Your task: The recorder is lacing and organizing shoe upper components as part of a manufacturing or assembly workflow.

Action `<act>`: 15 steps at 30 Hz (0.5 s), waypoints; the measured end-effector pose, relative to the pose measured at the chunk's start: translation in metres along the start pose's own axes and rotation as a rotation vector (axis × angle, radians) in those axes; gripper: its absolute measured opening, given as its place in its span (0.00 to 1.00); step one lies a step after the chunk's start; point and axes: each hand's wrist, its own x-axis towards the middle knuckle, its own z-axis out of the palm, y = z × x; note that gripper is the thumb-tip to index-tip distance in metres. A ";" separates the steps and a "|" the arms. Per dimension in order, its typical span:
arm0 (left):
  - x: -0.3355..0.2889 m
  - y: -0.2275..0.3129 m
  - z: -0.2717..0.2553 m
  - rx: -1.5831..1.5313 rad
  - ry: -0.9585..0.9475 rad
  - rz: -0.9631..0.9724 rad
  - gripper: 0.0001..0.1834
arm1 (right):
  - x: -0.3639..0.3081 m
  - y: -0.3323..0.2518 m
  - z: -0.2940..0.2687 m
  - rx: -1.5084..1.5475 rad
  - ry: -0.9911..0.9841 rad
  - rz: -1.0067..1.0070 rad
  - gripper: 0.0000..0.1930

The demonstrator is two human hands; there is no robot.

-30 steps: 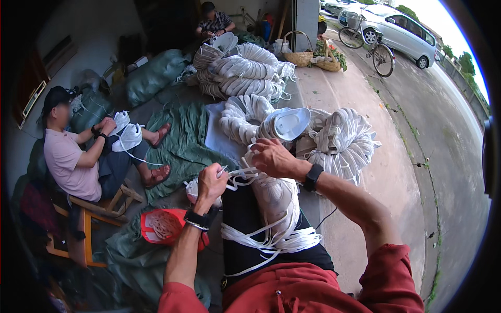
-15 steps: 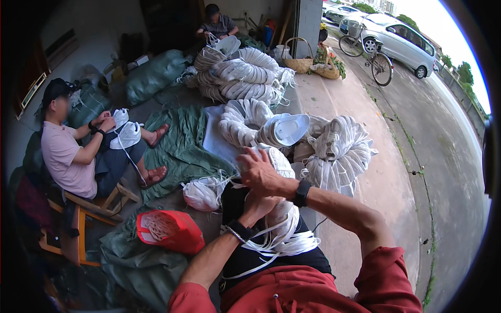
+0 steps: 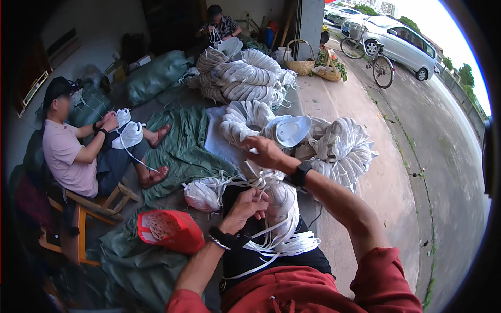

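On my lap rests a string of white shoe uppers (image 3: 282,202), with loose white shoelaces (image 3: 292,243) hanging over my dark apron. My left hand (image 3: 247,208) is closed at the near left side of the uppers, its fingertips pinching a white shoelace. Above the far end of the uppers is my right hand (image 3: 270,154), thumb and fingers apart, with nothing visible between them. Just beyond it lies a ring of stacked white uppers (image 3: 244,121) with a pale shoe-shaped piece (image 3: 292,130) on top.
A red bag of laces (image 3: 172,229) and a white bundle (image 3: 202,194) lie on my left. More uppers (image 3: 342,148) are piled at right. One person (image 3: 73,151) sits at left handling white uppers; another (image 3: 222,28) works at the back. A bicycle (image 3: 381,65) stands outside.
My hands have separated. The right has lifted away from the uppers, up and slightly forward; the left has shifted to their left side, with a shoelace now visible in its fingers.
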 end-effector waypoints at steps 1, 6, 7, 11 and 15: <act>-0.002 0.006 -0.006 -0.109 -0.019 0.019 0.12 | -0.005 0.021 -0.012 -0.051 -0.104 0.186 0.15; 0.011 0.033 -0.020 -0.108 0.217 0.193 0.11 | -0.027 0.064 -0.003 0.404 -0.253 0.434 0.18; 0.018 0.036 -0.019 -0.020 0.245 0.205 0.10 | -0.031 0.063 0.002 0.264 -0.187 0.286 0.19; 0.050 0.024 -0.019 0.586 0.536 0.377 0.06 | -0.043 0.047 0.000 0.179 -0.083 0.203 0.21; 0.050 0.029 -0.009 0.956 0.596 0.462 0.02 | -0.054 0.047 -0.006 0.171 -0.022 0.154 0.21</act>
